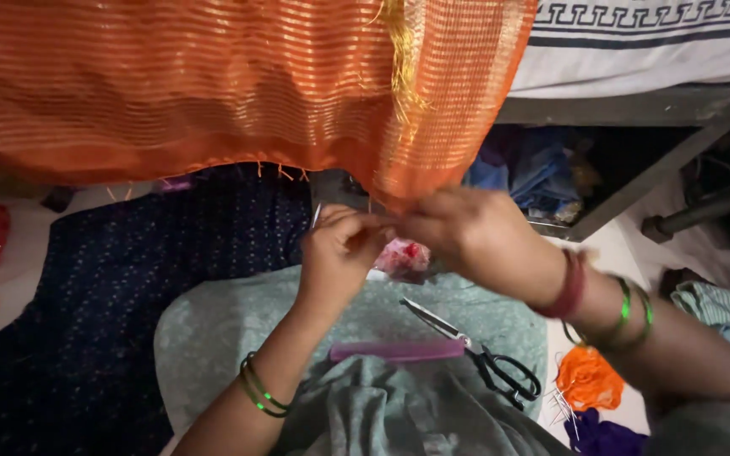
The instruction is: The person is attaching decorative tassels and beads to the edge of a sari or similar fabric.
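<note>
**A:** Left hand and right hand are pinched together on the lower edge of the orange striped fabric hanging just above them. Looks thin, floppy and light; best gripped at the fringe.

**B:** Yep. Can't tell if that thin sliver at her left fingertips is a needle. Scissors and pink comb lie below her hands.

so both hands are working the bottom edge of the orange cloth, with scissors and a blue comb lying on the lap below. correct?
Not quite: the comb is pink, not blue, as the head view shows. The rest holds: the left hand and right hand pinch the orange cloth at its bottom edge, and the scissors lie beside the comb.
</note>
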